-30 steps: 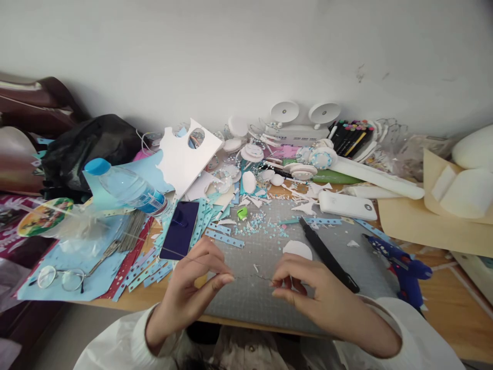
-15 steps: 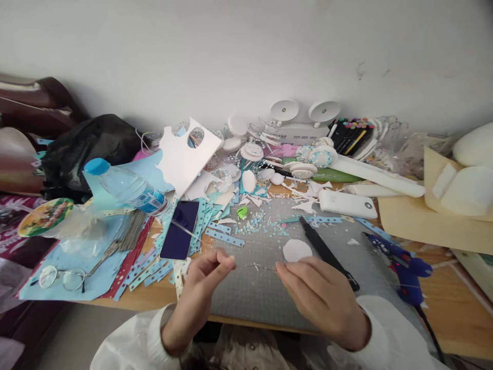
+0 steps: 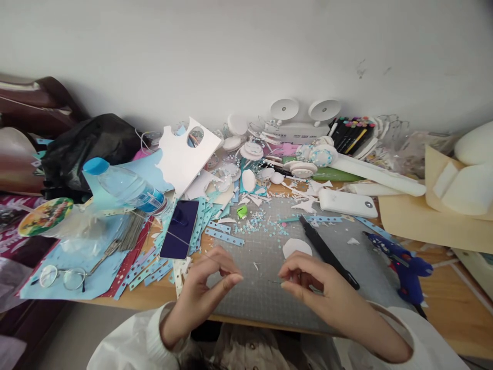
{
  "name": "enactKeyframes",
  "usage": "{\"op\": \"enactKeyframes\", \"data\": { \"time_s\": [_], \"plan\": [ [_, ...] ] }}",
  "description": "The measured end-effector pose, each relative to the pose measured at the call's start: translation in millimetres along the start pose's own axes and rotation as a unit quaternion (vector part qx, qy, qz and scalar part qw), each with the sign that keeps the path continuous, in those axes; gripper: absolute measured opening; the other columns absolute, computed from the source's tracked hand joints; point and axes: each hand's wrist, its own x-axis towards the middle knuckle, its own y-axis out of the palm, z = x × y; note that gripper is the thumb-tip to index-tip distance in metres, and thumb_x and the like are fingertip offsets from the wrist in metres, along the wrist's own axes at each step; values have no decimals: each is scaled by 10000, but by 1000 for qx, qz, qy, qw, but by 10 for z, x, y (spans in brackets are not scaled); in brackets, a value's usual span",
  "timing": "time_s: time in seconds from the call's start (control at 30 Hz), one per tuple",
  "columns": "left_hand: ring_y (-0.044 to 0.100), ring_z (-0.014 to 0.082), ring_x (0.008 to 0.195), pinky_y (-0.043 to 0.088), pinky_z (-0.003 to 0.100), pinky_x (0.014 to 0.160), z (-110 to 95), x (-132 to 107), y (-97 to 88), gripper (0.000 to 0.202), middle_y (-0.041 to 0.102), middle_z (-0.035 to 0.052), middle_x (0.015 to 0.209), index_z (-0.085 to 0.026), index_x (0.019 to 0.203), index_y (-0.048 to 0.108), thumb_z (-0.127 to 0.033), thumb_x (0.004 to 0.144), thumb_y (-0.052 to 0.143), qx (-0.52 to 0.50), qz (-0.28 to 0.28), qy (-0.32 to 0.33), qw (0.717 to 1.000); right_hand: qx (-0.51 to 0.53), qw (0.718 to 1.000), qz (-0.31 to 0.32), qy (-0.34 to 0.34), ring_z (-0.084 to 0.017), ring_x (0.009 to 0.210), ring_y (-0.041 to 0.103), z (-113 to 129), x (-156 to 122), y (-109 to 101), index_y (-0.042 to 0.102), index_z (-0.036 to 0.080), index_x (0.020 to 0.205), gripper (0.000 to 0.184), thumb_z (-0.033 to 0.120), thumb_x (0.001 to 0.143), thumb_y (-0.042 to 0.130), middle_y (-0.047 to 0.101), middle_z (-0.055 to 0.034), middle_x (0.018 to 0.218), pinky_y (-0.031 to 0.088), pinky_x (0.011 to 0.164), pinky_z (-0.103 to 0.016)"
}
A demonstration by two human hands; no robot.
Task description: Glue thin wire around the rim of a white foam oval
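Observation:
My left hand point(image 3: 208, 288) is closed in a loose pinch above the front of the grey cutting mat point(image 3: 246, 303). From it a thin wire point(image 3: 180, 236) runs back to the upper left, across the dark phone point(image 3: 179, 218). My right hand point(image 3: 316, 288) pinches a fine wire point(image 3: 272, 281) whose short end pokes out leftward from the fingertips. Whether both are one wire I cannot tell. Just beyond my right hand lies a white paper disc point(image 3: 296, 248), partly covered by the fingers. A tiny white scrap point(image 3: 256, 266) rests on the mat between my hands.
A black cutter-like tool point(image 3: 331, 254) and a blue glue gun point(image 3: 404, 264) lie to the right. On the left are a water bottle point(image 3: 129, 187), glasses point(image 3: 63, 277) and a bundle of grey wires point(image 3: 133, 231). Punched paper strips point(image 3: 225, 236) and white discs point(image 3: 252, 150) crowd the back.
My right hand has turned and its fingers have curled more, drawing the wire end slightly right and down. My left hand has shifted a little right and down, its fingers more arched.

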Motion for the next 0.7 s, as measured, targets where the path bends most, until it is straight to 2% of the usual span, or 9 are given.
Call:
{"op": "enactKeyframes", "data": {
  "time_s": [0.1, 0.2, 0.47, 0.57, 0.7],
  "plan": [
    [585, 143, 763, 462, 250, 703, 47, -10, -23, 42, 650, 22, 764, -183, 846, 665, -145, 863, 659, 53, 16, 36, 998, 2, 999, 19, 35, -118, 647, 557, -33, -10, 13, 615, 193, 794, 69, 193, 856, 585, 607, -3, 765, 457, 573, -222],
    [605, 151, 785, 479, 253, 708, 93, -27, -28, 62, 663, 29, 800, -191, 887, 673, -140, 850, 672, 86, 4, 53, 995, 5, 999, 19, 40, -119, 631, 538, -40, -15, 34, 580, 190, 737, 114, 187, 850, 593, 586, 8, 719, 439, 563, -222],
    [568, 142, 698, 456, 242, 637, 127, -69, 10, 33, 628, 17, 722, -182, 841, 661, -154, 857, 657, 88, -34, 57, 994, -4, 999, -11, -32, -100, 616, 490, -38, -65, 99, 525, 187, 707, 173, 165, 870, 581, 532, 14, 712, 399, 538, -206],
    [539, 136, 683, 425, 246, 639, 137, -90, 33, 90, 582, 5, 695, -182, 781, 628, -175, 871, 637, 58, -52, 23, 997, -22, 995, -38, -94, -90, 596, 473, -16, -81, 139, 503, 190, 707, 192, 131, 874, 576, 520, 19, 704, 390, 522, -197],
    [482, 126, 674, 378, 248, 646, 155, -114, 97, 215, 522, -11, 680, -179, 701, 561, -258, 893, 616, -42, -87, -104, 990, -96, 967, -116, -207, -103, 641, 505, 38, -90, 226, 511, 183, 746, 185, 59, 880, 541, 541, 0, 711, 415, 572, -217]
  ]
}}
